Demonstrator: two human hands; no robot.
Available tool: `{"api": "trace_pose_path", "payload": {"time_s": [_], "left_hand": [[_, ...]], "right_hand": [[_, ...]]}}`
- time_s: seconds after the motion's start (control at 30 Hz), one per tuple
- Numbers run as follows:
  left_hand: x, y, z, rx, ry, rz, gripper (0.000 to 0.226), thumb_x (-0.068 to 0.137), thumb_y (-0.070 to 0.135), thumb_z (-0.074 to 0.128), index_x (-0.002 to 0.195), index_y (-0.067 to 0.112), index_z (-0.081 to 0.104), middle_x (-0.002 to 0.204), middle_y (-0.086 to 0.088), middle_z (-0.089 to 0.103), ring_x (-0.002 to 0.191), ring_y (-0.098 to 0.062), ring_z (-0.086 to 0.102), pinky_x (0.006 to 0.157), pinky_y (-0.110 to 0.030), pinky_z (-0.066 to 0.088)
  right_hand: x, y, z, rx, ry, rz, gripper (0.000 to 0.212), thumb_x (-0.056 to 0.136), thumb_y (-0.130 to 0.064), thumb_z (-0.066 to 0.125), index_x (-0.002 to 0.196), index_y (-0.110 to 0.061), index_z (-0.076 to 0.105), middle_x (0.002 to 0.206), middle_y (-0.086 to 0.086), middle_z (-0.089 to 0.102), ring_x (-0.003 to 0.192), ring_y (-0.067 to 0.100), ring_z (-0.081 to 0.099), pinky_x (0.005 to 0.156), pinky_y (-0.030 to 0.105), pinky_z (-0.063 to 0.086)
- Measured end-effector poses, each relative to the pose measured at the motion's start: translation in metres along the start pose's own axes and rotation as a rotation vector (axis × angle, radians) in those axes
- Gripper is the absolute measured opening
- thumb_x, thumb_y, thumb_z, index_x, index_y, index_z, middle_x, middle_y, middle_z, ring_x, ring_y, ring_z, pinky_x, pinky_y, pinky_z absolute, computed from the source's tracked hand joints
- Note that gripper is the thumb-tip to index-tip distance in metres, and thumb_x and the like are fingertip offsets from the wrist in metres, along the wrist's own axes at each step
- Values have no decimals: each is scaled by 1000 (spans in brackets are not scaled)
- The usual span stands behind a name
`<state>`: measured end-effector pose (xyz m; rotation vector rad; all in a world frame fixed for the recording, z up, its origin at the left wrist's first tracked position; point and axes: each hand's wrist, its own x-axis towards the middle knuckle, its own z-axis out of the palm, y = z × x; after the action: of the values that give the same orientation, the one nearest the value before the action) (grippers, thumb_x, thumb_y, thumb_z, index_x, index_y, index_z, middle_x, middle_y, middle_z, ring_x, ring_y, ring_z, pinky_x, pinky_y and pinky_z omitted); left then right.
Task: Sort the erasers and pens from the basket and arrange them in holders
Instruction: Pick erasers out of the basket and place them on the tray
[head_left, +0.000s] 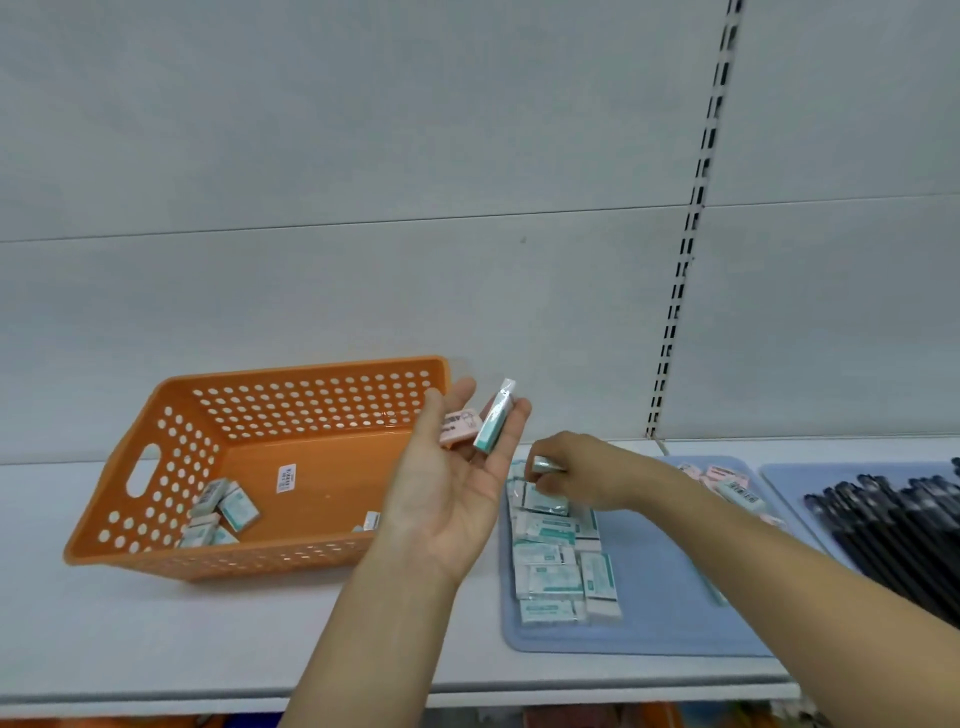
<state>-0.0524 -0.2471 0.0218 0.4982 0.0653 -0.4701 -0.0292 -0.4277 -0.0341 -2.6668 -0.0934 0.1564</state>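
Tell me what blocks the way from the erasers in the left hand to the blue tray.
Only the right hand, placing a green eraser at the blue tray's far end, is in between. The left hand holds its erasers just beside it.

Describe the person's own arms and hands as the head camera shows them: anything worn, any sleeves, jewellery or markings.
Both forearms are bare up to the bottom and right edges of the picture; no sleeve or cuff shows. The left hand and the right hand wear no gloves. No watch, bracelet or ring is visible on either wrist or on the fingers that show, and no markings.
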Motion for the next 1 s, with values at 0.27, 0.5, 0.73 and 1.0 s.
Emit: {"api": "trace_pose_path", "payload": {"time_s": [0.27, 0.5, 0.73, 1.0], "left_hand": [[-7, 1, 2, 5, 11, 27, 39, 98, 32, 52, 115, -2, 64, 113, -28, 64, 97, -42, 69, 75, -41, 61], [-12, -12, 5, 66, 17, -19, 40, 100, 31, 48, 114, -5, 60, 109, -28, 67, 101, -41, 68, 93, -42, 55], [-17, -22, 2, 105, 12, -85, 38, 99, 26, 52, 118, -6, 58, 111, -29, 66, 104, -40, 67, 94, -42, 53], [-18, -43, -24, 226, -12, -124, 29, 101, 21, 47, 114, -2, 59, 105, -20, 71, 99, -28, 71, 87, -34, 58]], "right_hand": [[-21, -6, 3, -185, 205, 6, 26, 101, -45, 36, 111, -24, 47, 90, -3, 57, 85, 23, 57, 71, 35, 43], [-65, -19, 44, -275, 247, -195, 31, 97, -41, 44, 122, -22, 40, 107, -5, 51, 89, 16, 48, 64, 33, 39], [-72, -15, 45, -355, 360, -163, 24, 96, -39, 48, 113, -28, 60, 106, -8, 49, 107, 12, 45, 64, 29, 38], [-98, -12, 9, 314, 605, -364, 54, 91, -7, 61, 130, -43, 54, 122, -14, 49, 104, 10, 52, 74, 17, 46]]}}
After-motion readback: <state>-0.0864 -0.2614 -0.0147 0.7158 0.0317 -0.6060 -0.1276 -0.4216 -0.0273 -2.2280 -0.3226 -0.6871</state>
